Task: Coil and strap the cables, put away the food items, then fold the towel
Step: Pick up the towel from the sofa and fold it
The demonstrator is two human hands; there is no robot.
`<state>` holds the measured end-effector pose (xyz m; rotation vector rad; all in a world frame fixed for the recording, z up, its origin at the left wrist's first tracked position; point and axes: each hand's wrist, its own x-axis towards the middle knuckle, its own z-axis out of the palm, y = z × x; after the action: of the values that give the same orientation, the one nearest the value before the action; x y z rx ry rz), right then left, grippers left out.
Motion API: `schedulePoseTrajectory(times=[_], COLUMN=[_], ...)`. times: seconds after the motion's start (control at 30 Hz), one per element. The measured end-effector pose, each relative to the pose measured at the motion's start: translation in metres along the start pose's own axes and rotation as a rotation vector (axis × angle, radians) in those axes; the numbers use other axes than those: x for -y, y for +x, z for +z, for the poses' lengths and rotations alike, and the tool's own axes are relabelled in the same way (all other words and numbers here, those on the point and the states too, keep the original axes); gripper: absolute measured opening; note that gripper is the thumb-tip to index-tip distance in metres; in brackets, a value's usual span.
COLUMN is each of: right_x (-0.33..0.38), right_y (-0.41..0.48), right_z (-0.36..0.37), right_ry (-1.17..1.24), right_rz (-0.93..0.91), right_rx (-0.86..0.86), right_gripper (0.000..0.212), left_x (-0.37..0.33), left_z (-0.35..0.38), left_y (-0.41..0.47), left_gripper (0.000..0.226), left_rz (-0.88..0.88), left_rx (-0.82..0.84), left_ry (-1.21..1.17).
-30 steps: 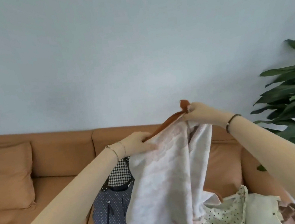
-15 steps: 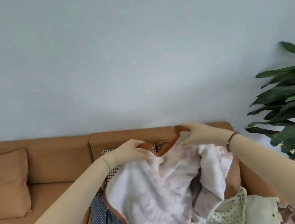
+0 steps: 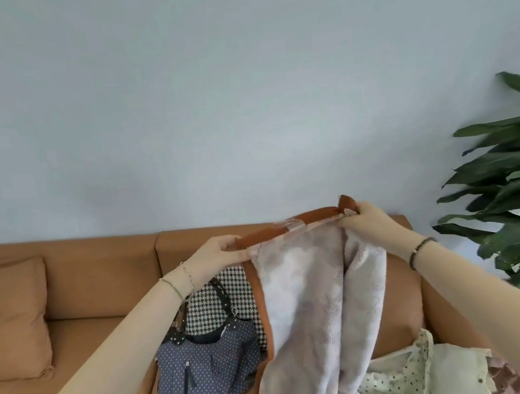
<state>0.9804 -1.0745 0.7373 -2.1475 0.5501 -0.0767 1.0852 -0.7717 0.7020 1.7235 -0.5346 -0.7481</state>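
I see the left grip (image 3: 222, 251) and right grip (image 3: 368, 218) each pinching the rust-bordered top edge of the pale plush towel (image 3: 310, 304), stretched between them and hanging below over the tan sofa (image 3: 106, 279).

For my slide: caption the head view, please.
Left hand and right hand hold the towel up over the sofa.

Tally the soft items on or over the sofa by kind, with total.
towel: 1, gripped by left hand and right hand
blue dotted bag: 1
cushions: 2, tan cushion and houndstooth cushion
garments: 2, spotted cream garment and plain pale garment
total: 6
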Motion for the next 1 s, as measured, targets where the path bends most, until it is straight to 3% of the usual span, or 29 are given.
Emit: schedulePoseTrajectory(times=[0.07, 0.13, 0.2, 0.3, 0.43, 0.53, 0.67, 0.8, 0.9, 1.0], right_x=[-0.001, 0.0, -0.001, -0.003, -0.012, -0.018, -0.021, -0.023, -0.025, -0.027], right_y=[0.0, -0.001, -0.01, -0.031, -0.047, -0.053, -0.059, -0.065, -0.069, -0.071], right_z=[0.018, 0.035, 0.053, 0.086, 0.107, 0.108, 0.109, 0.113, 0.121, 0.128], right_ry=[0.154, 0.436, 0.738, 0.984, 1.206, 1.111, 0.585, 0.105, 0.126, 0.17], right_rz=[-0.06, -0.056, 0.016, 0.093, 0.068, 0.038, -0.077, -0.335, -0.398, -0.314], right_rx=[0.012, 0.024, 0.045, 0.161, 0.435, 0.529, 0.267, -0.042, 0.011, 0.093], right_gripper=[0.01, 0.012, 0.012, 0.011, 0.052, 0.052, 0.016, 0.031, 0.027, 0.014], left_x=[0.003, 0.006, 0.007, 0.012, 0.021, 0.025, 0.035, 0.041, 0.042, 0.043], left_z=[0.014, 0.035, 0.058, 0.088, 0.103, 0.091, 0.085, 0.087, 0.084, 0.085], left_y=[0.006, 0.011, 0.01, 0.009, 0.008, 0.001, -0.011, -0.021, -0.024, -0.034], left_gripper=[0.041, 0.031, 0.026, 0.023, 0.018, 0.016, 0.013, 0.017, 0.016, 0.027], left_rz=[0.022, 0.026, 0.052, 0.084, 0.067, 0.008, 0.005, -0.058, -0.019, 0.026], left_rx=[-0.071, -0.162, -0.276, -0.395, -0.515, -0.485, -0.356, -0.273, -0.276, -0.267], left_ry=[-0.33, -0.493, -0.522, -0.437, -0.362, -0.329, -0.097, -0.022, 0.078, 0.239])
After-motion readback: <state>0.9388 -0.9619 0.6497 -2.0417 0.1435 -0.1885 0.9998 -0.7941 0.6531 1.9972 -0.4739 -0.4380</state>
